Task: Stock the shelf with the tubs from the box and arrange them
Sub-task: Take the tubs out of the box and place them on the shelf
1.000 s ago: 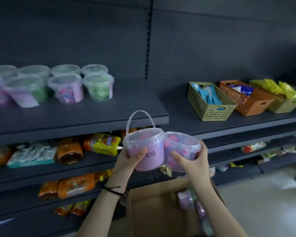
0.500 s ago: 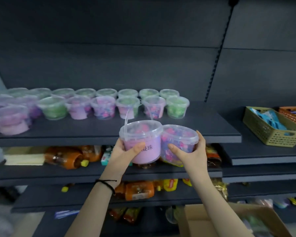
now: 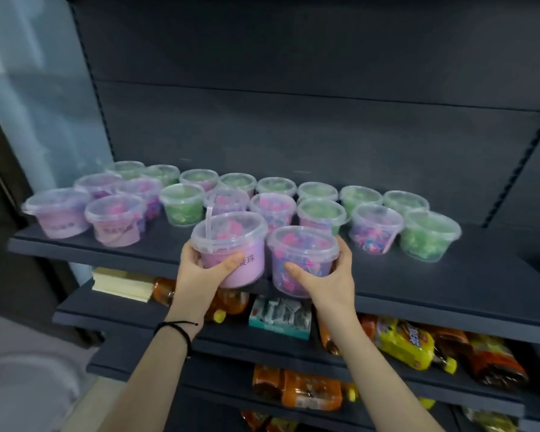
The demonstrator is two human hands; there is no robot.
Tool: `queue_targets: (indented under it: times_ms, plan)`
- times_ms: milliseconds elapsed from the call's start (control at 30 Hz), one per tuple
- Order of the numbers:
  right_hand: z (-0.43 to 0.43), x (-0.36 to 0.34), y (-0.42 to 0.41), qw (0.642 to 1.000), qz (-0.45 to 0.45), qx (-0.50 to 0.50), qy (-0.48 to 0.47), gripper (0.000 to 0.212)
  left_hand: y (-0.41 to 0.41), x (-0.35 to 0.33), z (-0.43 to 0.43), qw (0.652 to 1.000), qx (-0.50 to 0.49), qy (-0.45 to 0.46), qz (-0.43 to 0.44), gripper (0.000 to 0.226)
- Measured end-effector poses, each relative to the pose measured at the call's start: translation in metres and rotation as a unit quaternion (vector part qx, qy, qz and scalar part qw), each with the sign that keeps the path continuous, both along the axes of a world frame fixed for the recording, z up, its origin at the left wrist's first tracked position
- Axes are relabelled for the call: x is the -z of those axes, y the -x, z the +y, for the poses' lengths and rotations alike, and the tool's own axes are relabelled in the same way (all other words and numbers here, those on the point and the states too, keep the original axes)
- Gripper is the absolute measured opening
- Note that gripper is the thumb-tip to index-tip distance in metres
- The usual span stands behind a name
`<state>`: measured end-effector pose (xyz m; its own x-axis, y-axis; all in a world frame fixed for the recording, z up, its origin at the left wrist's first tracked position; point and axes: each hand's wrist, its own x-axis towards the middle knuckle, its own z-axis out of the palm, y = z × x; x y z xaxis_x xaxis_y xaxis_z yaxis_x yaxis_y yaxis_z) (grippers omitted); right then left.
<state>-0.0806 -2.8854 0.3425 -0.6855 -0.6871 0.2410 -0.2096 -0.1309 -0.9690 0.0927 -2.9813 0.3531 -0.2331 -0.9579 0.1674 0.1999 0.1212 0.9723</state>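
My left hand [image 3: 205, 269] grips a clear-lidded tub of solid pink filling [image 3: 231, 244] with a thin loop handle. My right hand [image 3: 325, 275] grips a second tub [image 3: 301, 260] holding mixed pink and purple pieces. Both tubs hang side by side at the front edge of the dark top shelf [image 3: 434, 275]. On that shelf stand several tubs in rows: pink ones [image 3: 56, 212] at the left, green ones [image 3: 429, 240] toward the right and back. The box is out of view.
Lower shelves [image 3: 387, 332] hold orange bottles [image 3: 296, 391], yellow snack packs [image 3: 406, 341] and a teal packet [image 3: 279, 316]. Bare shelf surface lies in front of the rows and to the right of the green tubs. A pale wall [image 3: 28, 104] stands at far left.
Both hands have carried the two tubs up and left from above the box to the top shelf's front edge. The view has swung left, so the baskets and box have left the frame.
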Motion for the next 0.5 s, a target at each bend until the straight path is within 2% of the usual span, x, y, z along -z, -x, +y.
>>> queue_targets:
  times_ms: [67, 233, 333, 500]
  plan:
    - [-0.026, 0.003, -0.002, 1.000, 0.001, -0.022, -0.008, 0.094, -0.001, 0.003, -0.027, 0.999, -0.038, 0.010, -0.002, 0.074]
    - [-0.082, 0.008, -0.014, 0.998, -0.002, -0.060, -0.018, 0.096, -0.013, 0.024, -0.082, 0.994, -0.108, -0.003, -0.008, 0.086]
    - [-0.106, 0.016, -0.027, 0.997, 0.018, -0.073, -0.017, 0.095, -0.023, 0.038, -0.105, 0.989, -0.144, -0.021, 0.006, 0.083]
    - [-0.132, 0.023, -0.046, 0.996, 0.054, -0.073, -0.013, 0.096, -0.037, 0.051, -0.129, 0.987, -0.155, -0.002, -0.035, 0.079]
